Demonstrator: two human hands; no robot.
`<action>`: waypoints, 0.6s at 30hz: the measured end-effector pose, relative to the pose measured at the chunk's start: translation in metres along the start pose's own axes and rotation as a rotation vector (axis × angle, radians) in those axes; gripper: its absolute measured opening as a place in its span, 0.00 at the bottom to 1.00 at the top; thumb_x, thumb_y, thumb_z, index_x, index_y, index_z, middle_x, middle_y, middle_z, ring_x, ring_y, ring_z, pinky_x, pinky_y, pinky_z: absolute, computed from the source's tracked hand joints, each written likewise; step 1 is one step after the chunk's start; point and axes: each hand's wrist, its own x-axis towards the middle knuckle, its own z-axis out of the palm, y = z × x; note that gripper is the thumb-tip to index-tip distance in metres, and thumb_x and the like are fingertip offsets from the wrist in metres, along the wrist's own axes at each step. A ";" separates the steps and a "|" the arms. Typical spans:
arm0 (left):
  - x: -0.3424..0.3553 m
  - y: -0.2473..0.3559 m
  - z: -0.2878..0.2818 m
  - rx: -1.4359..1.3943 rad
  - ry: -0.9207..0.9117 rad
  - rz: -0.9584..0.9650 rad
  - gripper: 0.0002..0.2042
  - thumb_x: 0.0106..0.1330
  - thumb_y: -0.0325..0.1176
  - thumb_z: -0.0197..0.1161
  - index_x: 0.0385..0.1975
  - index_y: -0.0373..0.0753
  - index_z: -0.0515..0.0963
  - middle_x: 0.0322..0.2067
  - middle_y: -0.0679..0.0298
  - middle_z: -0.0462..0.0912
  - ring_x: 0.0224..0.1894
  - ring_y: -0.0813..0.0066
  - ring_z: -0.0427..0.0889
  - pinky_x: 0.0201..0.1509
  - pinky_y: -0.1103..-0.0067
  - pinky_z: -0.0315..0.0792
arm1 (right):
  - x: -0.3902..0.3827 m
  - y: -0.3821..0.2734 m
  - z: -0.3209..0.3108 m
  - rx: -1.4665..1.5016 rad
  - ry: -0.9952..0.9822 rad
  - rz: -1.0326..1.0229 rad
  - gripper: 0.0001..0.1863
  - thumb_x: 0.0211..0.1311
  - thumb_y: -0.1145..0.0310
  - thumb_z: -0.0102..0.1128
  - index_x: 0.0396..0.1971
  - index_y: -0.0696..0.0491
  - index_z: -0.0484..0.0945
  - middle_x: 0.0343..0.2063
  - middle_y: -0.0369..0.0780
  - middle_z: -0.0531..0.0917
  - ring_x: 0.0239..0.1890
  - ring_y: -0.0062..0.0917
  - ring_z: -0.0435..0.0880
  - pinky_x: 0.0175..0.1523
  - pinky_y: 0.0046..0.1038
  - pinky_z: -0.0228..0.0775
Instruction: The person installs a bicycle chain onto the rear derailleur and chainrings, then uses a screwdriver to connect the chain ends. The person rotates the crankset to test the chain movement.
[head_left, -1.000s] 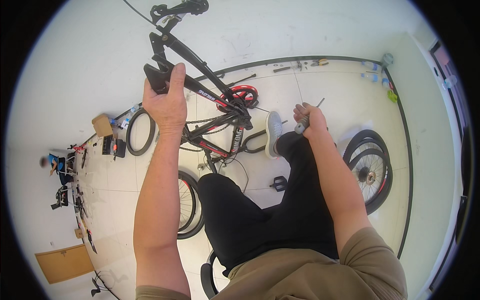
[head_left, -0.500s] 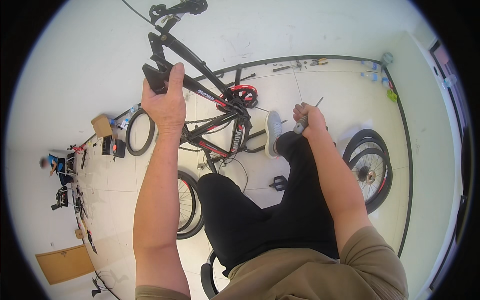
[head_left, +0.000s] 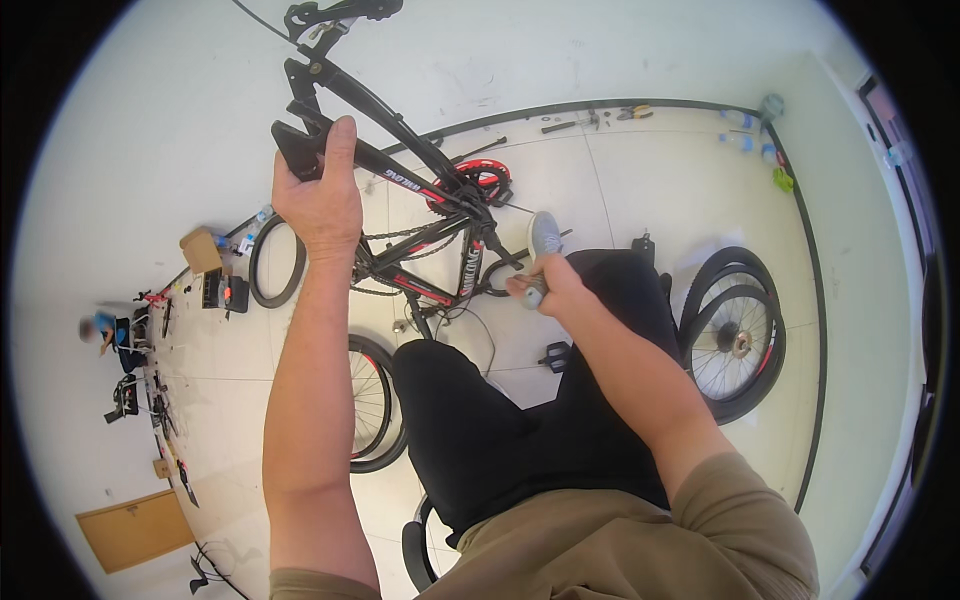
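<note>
A black bicycle frame [head_left: 410, 187] with red and white markings slants in front of me, its rear end raised. My left hand [head_left: 318, 195] is closed around the black end of its upper tubes, thumb up along the tube. Above that hand a rear derailleur [head_left: 335, 14] hangs at the frame end. My right hand [head_left: 556, 284] wraps round the grey handle of a screwdriver [head_left: 534, 294], close to the lower part of the frame; its shaft is hidden from view. A red and black chainring [head_left: 470, 187] sits at the crank, and a loose chain hangs along the frame.
Two wheels with tyres [head_left: 735, 335] lie at right, another wheel [head_left: 375, 400] by my left knee. A pedal [head_left: 556, 356] lies between my legs. A hammer [head_left: 575, 124], pliers [head_left: 635, 113] and bottles line the far wall. Another person [head_left: 105, 330] is at far left.
My right hand has swung left and down with the screwdriver, from beside my shoe toward the frame. My left hand keeps its hold on the frame and has shifted slightly left.
</note>
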 end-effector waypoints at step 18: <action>-0.001 -0.009 0.005 -0.067 0.012 0.005 0.14 0.57 0.38 0.76 0.32 0.36 0.80 0.22 0.75 0.74 0.23 0.89 0.65 0.28 0.87 0.61 | 0.060 -0.060 -0.006 0.369 0.135 -0.170 0.22 0.49 0.79 0.46 0.48 0.63 0.63 0.43 0.51 0.73 0.37 0.44 0.78 0.44 0.44 0.77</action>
